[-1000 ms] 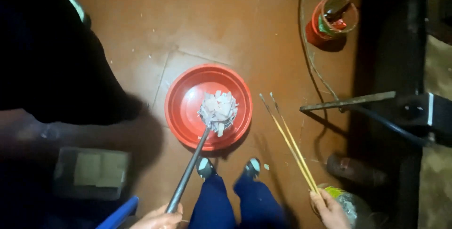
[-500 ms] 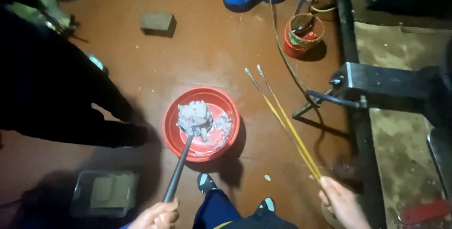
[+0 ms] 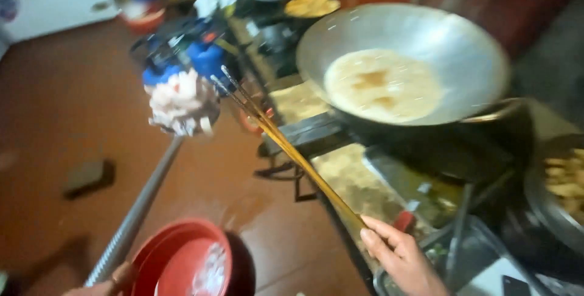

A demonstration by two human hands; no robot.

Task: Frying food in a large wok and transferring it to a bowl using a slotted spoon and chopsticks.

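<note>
The brown floor lay at 9 o'clock and the wok (image 3: 404, 65) of oil at 1 o'clock; the left hand (image 3: 112, 279) grasped the skimmer (image 3: 137, 211) loaded with pale dough (image 3: 181, 101), the right hand (image 3: 401, 259) gripped long chopsticks (image 3: 292, 150), so level, slow carrying seemed advisable.

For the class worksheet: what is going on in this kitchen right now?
A person's left hand holds a long metal ladle, lifted with a heap of pale food in its scoop. The right hand holds long chopsticks, tips beside that food. A red bowl sits below, and a wok of oil stands to the right.
</note>
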